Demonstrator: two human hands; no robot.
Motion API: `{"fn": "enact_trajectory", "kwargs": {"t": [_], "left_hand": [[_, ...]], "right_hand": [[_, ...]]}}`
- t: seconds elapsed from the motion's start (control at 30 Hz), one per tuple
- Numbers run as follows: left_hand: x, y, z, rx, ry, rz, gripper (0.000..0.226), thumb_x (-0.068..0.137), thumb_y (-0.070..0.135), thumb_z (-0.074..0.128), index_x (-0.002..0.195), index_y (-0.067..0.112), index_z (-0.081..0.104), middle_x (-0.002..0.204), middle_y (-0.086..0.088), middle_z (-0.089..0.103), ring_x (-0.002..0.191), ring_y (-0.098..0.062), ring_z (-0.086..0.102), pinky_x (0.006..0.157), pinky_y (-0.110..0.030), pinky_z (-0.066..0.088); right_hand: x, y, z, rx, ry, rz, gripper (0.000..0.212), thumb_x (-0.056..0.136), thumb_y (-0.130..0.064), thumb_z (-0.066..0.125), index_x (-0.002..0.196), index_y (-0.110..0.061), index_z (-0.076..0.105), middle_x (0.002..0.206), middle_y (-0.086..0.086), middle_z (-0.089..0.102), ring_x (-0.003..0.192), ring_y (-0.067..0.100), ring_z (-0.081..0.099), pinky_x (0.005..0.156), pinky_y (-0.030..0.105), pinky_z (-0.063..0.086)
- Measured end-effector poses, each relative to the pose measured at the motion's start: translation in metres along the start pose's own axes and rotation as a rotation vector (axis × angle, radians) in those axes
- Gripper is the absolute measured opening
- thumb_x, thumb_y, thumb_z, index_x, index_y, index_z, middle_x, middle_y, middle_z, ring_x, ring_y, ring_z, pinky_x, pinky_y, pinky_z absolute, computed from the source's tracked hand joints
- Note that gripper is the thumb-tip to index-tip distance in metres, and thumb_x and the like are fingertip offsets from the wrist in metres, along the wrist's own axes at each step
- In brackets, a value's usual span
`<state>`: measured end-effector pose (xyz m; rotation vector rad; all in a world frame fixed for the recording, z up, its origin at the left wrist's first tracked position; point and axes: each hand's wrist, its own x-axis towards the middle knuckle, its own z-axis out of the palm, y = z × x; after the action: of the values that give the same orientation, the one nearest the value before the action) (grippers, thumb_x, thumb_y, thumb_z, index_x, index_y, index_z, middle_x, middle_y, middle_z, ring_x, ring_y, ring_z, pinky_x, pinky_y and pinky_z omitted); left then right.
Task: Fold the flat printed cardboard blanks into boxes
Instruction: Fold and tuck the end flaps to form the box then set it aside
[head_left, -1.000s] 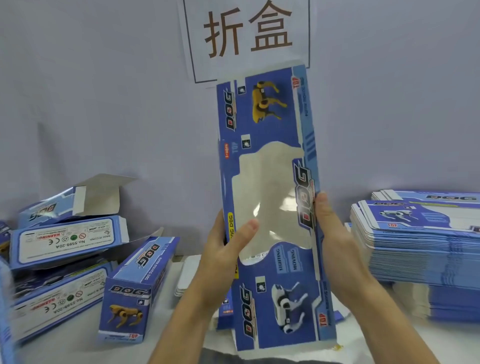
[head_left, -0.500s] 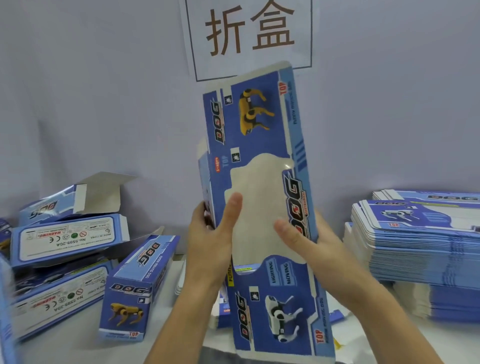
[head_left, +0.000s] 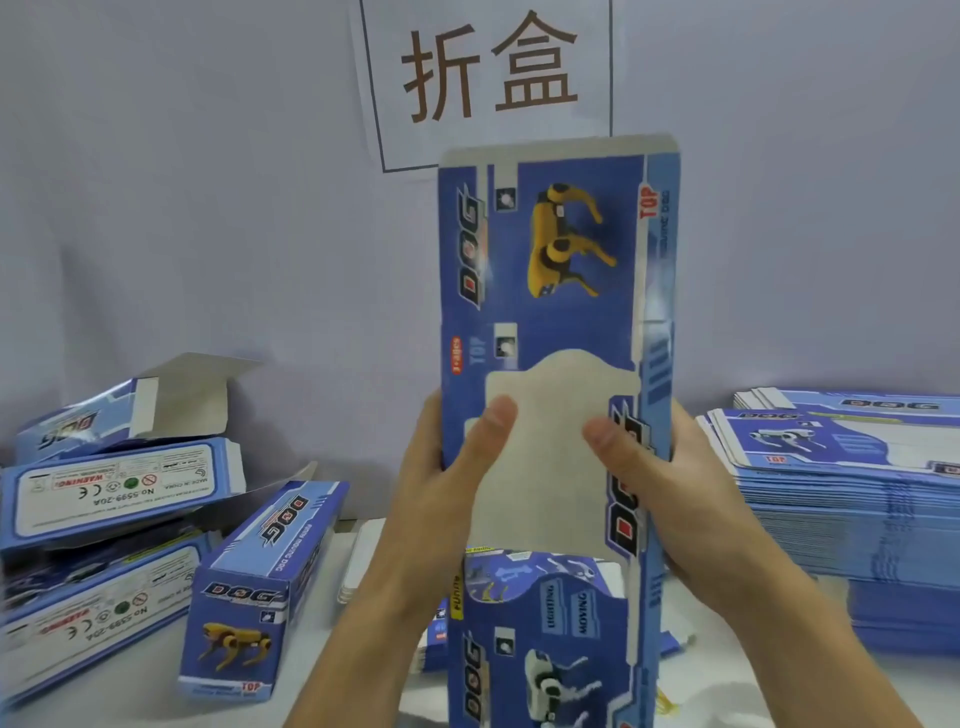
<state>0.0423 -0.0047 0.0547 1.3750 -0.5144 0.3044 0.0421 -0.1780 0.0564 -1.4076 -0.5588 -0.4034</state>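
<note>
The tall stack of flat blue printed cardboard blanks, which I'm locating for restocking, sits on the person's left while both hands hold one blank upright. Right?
Not quite. The head view shows the tall stack of flat blue printed cardboard blanks on the person's right. The left hand and right hand do hold one blue printed blank upright.

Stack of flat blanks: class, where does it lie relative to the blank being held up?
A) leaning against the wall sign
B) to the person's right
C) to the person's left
B: the stack of flat blanks sits right of the held blank; folded boxes lie left.
</note>
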Motion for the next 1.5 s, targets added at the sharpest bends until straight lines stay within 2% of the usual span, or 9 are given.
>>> {"fn": "enact_trajectory", "kwargs": {"t": [0.23, 0.4, 0.53, 0.67, 0.8, 0.97, 1.1, 1.33, 1.5], "left_hand": [[0.002, 0.004, 0.007, 0.199, 0.210, 0.224, 0.033, 0.069, 0.069, 0.057, 0.087, 0.044, 0.070, 0.073, 0.008, 0.069, 0.069, -0.008, 0.066, 0.061, -0.020, 0.056], [0.002, -0.006, 0.008, 0.186, 0.225, -0.036, 0.078, 0.061, 0.078, 0.052, 0.131, 0.042, 0.049, 0.124, 0.014, 0.064, 0.113, -0.007, 0.063, 0.095, -0.035, 0.054], [-0.002, -0.002, 0.027, 0.433, 0.329, 0.229, 0.067, 0.080, 0.073, 0.057, 0.135, 0.037, 0.041, 0.130, 0.021, 0.048, 0.122, 0.000, 0.048, 0.103, -0.030, 0.045], [-0.008, 0.007, 0.041, 0.175, 0.056, 0.219, 0.082, 0.066, 0.073, 0.073, 0.135, 0.037, 0.047, 0.121, 0.014, 0.066, 0.115, -0.006, 0.064, 0.098, -0.033, 0.053], [-0.001, 0.019, 0.019, 0.119, 0.178, 0.141, 0.091, 0.055, 0.064, 0.080, 0.135, 0.029, 0.053, 0.121, 0.003, 0.067, 0.111, -0.015, 0.067, 0.074, -0.024, 0.059], [0.003, 0.025, 0.001, 0.145, 0.184, 0.218, 0.022, 0.083, 0.038, 0.076, 0.099, 0.024, 0.074, 0.093, -0.002, 0.077, 0.086, -0.026, 0.075, 0.072, -0.038, 0.063], [0.003, 0.030, -0.034, -0.010, 0.115, 0.080, 0.018, 0.070, 0.043, 0.069, 0.077, 0.028, 0.078, 0.088, -0.008, 0.078, 0.079, -0.029, 0.077, 0.062, -0.039, 0.061], [0.010, 0.014, -0.040, 0.131, 0.410, 0.119, 0.032, 0.067, 0.053, 0.073, 0.081, 0.025, 0.076, 0.079, -0.001, 0.078, 0.067, -0.016, 0.075, 0.051, -0.029, 0.057], [0.009, 0.011, -0.008, 0.312, 0.471, 0.169, 0.055, 0.071, 0.067, 0.060, 0.113, 0.032, 0.053, 0.099, 0.013, 0.069, 0.085, 0.008, 0.067, 0.059, -0.008, 0.051]], "right_hand": [[0.002, 0.002, 0.014, 0.006, 0.143, -0.100, 0.039, 0.062, -0.061, 0.082, 0.094, -0.047, 0.065, 0.095, -0.009, 0.076, 0.086, 0.013, 0.075, 0.064, 0.024, 0.060], [0.000, 0.000, 0.012, -0.105, 0.202, -0.082, 0.044, 0.061, -0.061, 0.080, 0.097, -0.042, 0.064, 0.092, -0.012, 0.075, 0.083, 0.008, 0.074, 0.062, 0.020, 0.058], [0.004, 0.010, 0.026, -0.343, 0.479, -0.166, 0.072, 0.069, -0.063, 0.079, 0.125, -0.032, 0.048, 0.107, -0.008, 0.068, 0.097, 0.012, 0.068, 0.085, 0.038, 0.057], [-0.002, 0.010, 0.052, -0.420, 0.054, -0.193, 0.071, 0.081, -0.054, 0.053, 0.147, -0.033, 0.040, 0.133, -0.002, 0.050, 0.116, 0.011, 0.058, 0.097, 0.029, 0.051], [-0.014, 0.006, 0.048, -0.307, -0.339, -0.116, 0.073, 0.082, -0.039, 0.062, 0.128, -0.081, 0.025, 0.135, -0.047, 0.040, 0.125, -0.019, 0.043, 0.090, -0.002, 0.038], [-0.009, 0.002, 0.042, -0.247, -0.274, -0.043, 0.073, 0.083, -0.037, 0.066, 0.148, -0.050, 0.034, 0.148, -0.028, 0.042, 0.134, -0.008, 0.043, 0.106, 0.027, 0.048], [-0.001, -0.002, 0.012, -0.281, 0.190, -0.068, 0.072, 0.078, -0.057, 0.066, 0.144, -0.043, 0.042, 0.137, -0.020, 0.053, 0.126, 0.001, 0.052, 0.103, 0.034, 0.049], [-0.001, -0.001, -0.005, -0.080, 0.114, 0.038, 0.034, 0.081, -0.045, 0.063, 0.105, -0.022, 0.067, 0.091, 0.006, 0.078, 0.078, 0.025, 0.077, 0.055, 0.039, 0.062], [0.001, -0.002, 0.009, -0.058, 0.177, -0.086, 0.025, 0.084, -0.039, 0.059, 0.102, -0.023, 0.065, 0.090, -0.002, 0.078, 0.078, 0.018, 0.076, 0.053, 0.027, 0.059]]}}
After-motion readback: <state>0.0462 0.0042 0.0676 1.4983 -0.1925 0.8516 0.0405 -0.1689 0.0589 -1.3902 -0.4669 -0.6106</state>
